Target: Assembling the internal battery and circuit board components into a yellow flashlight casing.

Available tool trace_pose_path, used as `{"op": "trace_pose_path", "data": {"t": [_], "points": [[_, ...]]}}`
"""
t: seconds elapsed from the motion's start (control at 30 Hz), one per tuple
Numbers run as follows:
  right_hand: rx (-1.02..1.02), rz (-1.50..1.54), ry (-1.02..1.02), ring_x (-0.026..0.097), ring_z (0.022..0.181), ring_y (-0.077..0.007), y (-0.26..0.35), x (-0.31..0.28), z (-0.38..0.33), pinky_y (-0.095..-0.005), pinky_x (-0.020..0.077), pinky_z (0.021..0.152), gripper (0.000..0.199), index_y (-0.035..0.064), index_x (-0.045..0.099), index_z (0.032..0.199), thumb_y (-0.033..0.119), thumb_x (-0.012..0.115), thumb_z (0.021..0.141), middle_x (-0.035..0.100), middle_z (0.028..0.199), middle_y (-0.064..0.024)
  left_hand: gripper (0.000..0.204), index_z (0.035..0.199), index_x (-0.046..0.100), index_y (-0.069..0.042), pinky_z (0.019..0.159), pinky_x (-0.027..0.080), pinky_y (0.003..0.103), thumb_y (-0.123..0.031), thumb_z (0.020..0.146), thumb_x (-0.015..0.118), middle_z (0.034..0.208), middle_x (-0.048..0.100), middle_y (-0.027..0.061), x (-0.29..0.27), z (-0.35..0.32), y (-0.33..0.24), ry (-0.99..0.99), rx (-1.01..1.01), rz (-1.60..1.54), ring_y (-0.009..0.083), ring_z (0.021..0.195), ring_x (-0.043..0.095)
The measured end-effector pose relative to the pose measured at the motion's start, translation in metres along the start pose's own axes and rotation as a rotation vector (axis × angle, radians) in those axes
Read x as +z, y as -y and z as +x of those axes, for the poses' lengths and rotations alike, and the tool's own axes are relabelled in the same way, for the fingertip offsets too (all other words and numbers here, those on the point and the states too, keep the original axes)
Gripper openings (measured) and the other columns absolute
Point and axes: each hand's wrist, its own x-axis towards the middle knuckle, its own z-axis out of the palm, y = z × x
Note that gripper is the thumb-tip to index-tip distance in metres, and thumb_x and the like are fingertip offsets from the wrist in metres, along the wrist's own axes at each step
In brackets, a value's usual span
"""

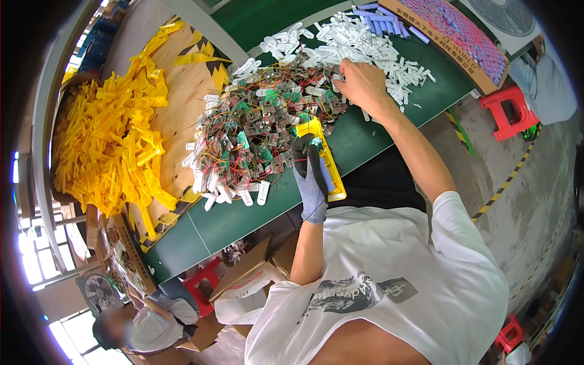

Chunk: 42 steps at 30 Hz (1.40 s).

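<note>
Left grip (311, 180) on yellow casing (333, 170)

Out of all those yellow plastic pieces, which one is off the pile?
The yellow piece gripped in the gloved left hand. It alone is held; the other yellow pieces lie heaped at the far left.

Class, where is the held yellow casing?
Near the head view's centre, the yellow casing is in the gloved left hand, by the lower right edge of the wired parts heap.

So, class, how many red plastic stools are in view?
3: one red stool at upper right, one at lower left, one at lower right; more may be hidden.
</note>
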Motion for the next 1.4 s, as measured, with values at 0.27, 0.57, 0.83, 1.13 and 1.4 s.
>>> {"op": "trace_pose_path", "data": {"t": [0.27,0.57,0.83,1.13,1.4], "points": [[-0.073,0.101,-0.077,0.065,0.069,-0.0297,-0.005,0.012,-0.004,-0.0423,0.0485,0.06,0.023,0.0097,0.059,0.102,0.021,0.061,0.083,0.067,0.073,-0.0086,0.025,0.119,0.053,-0.01,0.066,0.045,0.022,-0.021,0.096,0.051,0.097,0.057,0.0007,0.009,-0.001,-0.003,0.075,-0.033,-0.122,0.0084,0.078,0.054],[0.0,0.72,-0.14,0.066,0.066,-0.016,-0.021,0.002,-0.035,-0.0275,0.0505,0.061,0.024,0.0094,0.068,0.107,0.013,0.061,0.085,0.069,0.077,-0.0089,0.019,0.111,0.055,-0.009,0.059,0.045,0.022,-0.017,0.094,0.057,0.084,0.058,-0.0006,0.005,-0.002,0.009,0.01,-0.008,-0.06,0.0072,0.07,0.056],[0.05,0.819,-0.028,0.059,0.071,-0.0111,-0.026,0.003,-0.022,-0.0251,0.0459,0.063,0.021,0.0026,0.068,0.098,0.018,0.067,0.085,0.067,0.086,-0.0045,0.018,0.107,0.056,-0.01,0.056,0.047,0.024,-0.023,0.098,0.05,0.085,0.058,0.0012,0.005,0.004,0.023,-0.059,0.064,0.028,0.0088,0.066,0.056],[0.065,1.34,-0.483,0.05,0.055,-0.0061,-0.02,-0.01,-0.012,-0.0196,0.0413,0.052,0.015,-0.001,0.055,0.092,0.012,0.062,0.09,0.065,0.073,-0.0078,0.018,0.109,0.056,-0.01,0.058,0.047,0.024,-0.022,0.098,0.049,0.088,0.059,0.0011,0.007,-0.001,0.024,-0.044,0.097,0.038,0.0089,0.067,0.056],[-0.06,1.274,0.116,0.048,0.056,-0.002,0.001,-0.009,-0.109,-0.0191,0.0371,0.05,0.015,0.002,0.055,0.097,0.013,0.061,0.09,0.062,0.069,-0.0023,0.014,0.105,0.056,-0.005,0.06,0.042,0.021,-0.015,0.097,0.051,0.084,0.056,-0.0006,0.012,-0.003,0.012,-0.036,0.06,0.111,0.0042,0.069,0.048]]}}
